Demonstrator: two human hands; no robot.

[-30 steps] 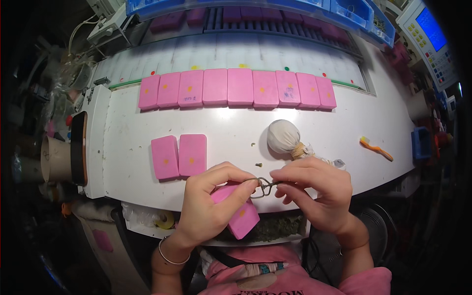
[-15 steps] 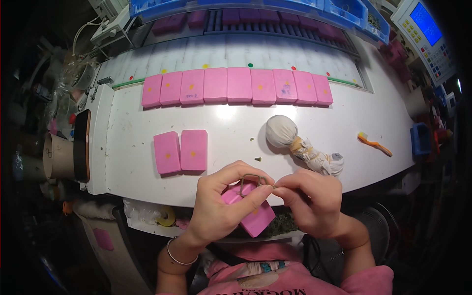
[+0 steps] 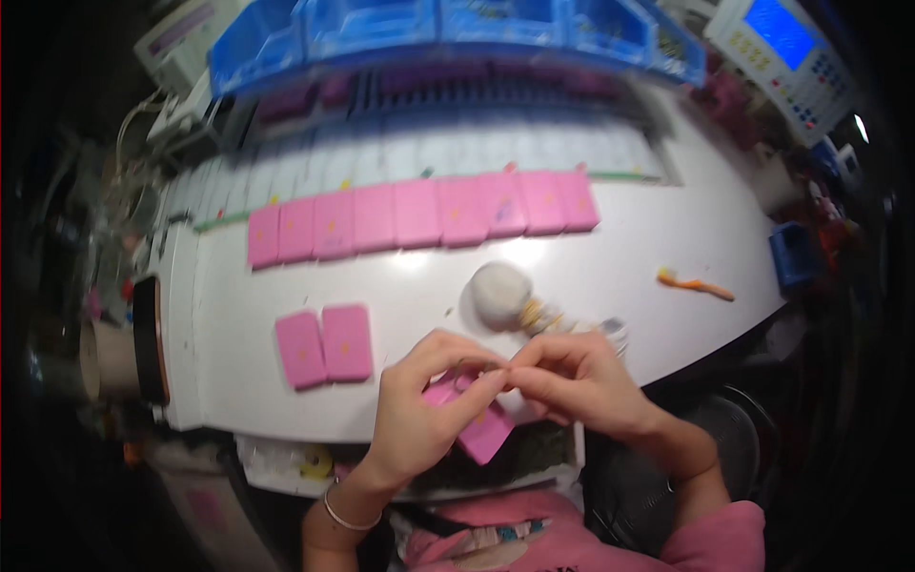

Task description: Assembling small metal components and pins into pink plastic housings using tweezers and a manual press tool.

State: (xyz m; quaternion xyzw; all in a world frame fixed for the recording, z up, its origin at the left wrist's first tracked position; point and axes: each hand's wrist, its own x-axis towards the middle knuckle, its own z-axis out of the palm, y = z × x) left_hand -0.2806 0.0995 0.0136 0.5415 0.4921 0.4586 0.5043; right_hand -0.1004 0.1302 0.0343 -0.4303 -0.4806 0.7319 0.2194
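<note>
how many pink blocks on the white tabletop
11: a nine-block row across the middle, a pair nearer, at left. Pink shapes behind are too blurred to count.

Versus 1.0 s prior: wire loop point(image 3: 457, 384), then in clear view between both hands, now partly hidden within left hand point(image 3: 419, 405). Right hand point(image 3: 583, 381) closer in, fingertips now meeting the left's. View shifted: blue bins point(image 3: 372, 40) more fully visible, row of pink blocks point(image 3: 416, 214) lower, slanted.

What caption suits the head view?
Left hand clasping a pink block and thin loop, right hand close alongside, cloth bundle beyond.
</note>
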